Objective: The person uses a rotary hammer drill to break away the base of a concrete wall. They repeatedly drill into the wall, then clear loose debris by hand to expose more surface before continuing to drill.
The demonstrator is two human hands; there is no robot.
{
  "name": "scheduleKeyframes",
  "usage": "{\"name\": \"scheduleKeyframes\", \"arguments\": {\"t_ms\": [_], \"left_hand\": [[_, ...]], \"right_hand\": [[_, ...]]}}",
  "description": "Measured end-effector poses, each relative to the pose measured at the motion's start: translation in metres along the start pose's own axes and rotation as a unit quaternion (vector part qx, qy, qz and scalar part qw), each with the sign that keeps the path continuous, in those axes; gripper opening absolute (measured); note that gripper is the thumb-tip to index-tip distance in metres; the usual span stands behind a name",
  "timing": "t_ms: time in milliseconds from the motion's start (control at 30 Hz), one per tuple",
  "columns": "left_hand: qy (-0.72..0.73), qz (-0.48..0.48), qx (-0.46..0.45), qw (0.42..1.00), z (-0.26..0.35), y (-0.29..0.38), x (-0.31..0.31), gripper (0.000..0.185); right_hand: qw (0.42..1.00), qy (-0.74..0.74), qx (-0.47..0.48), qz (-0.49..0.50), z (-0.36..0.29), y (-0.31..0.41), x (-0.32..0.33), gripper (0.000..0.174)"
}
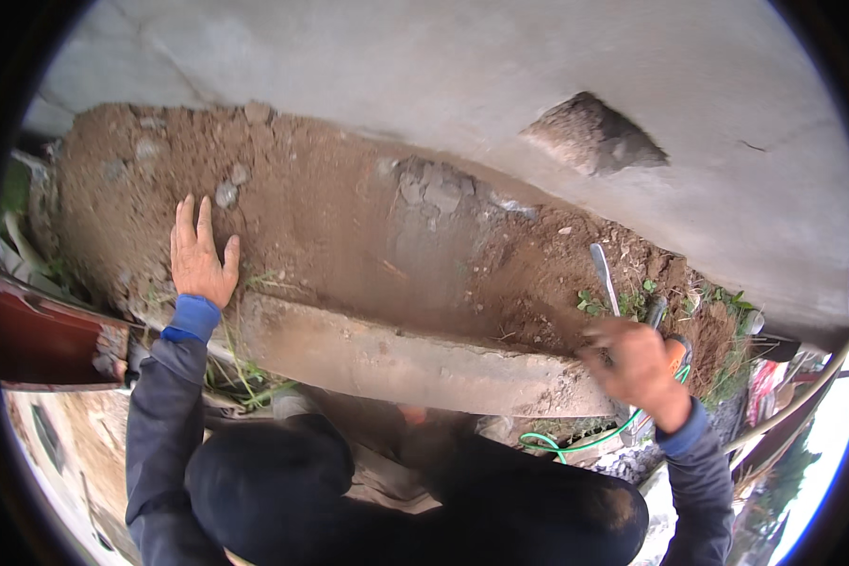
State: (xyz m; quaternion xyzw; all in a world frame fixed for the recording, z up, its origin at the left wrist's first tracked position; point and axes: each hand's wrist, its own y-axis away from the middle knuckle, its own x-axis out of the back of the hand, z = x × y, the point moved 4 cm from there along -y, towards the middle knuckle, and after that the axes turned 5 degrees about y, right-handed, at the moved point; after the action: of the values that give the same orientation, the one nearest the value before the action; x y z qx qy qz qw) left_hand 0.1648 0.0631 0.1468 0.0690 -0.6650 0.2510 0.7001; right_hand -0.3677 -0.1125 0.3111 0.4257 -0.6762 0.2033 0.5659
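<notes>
My left hand [201, 258] lies palm down with fingers apart on the brown soil [318, 184], near two small stones. The soil fills a strip between a grey plastered wall [431, 64] and a concrete curb [396, 357]. At the right end of the curb, my right hand [633, 364] is blurred by motion, its fingers curled; whether anything is in them cannot be made out. A blurred brown haze of dust or loose soil hangs left of its fingers. Just behind that hand, a flat metal tool [603, 276] stands tilted, its lower end hidden. Beside it shows an orange-and-black object [678, 351].
A green cord [573, 447] loops below the right hand. The wall has a broken hole [594, 134]. A grey mortar patch [435, 187] lies mid-strip. Small green weeds [633, 304] grow at right. A dark red object [56, 332] stands at left. My knees are below the curb.
</notes>
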Motion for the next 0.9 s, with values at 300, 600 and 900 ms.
{"name": "scheduleKeyframes", "arguments": {"t_ms": [300,600,900], "left_hand": [[0.099,0.059,-0.067,0.991,-0.007,0.042,-0.015,0.069],[0.114,0.029,-0.039,0.992,-0.013,0.038,-0.014,0.066],[0.112,0.004,-0.030,0.993,-0.017,0.037,-0.014,0.068]], "right_hand": [[0.924,0.059,0.023,-0.377,-0.058,-0.193,-0.198,0.051],[0.953,0.251,-0.106,-0.134,0.027,-0.340,-0.262,0.075],[0.958,0.241,-0.139,-0.071,0.035,-0.383,-0.311,0.071]]}}
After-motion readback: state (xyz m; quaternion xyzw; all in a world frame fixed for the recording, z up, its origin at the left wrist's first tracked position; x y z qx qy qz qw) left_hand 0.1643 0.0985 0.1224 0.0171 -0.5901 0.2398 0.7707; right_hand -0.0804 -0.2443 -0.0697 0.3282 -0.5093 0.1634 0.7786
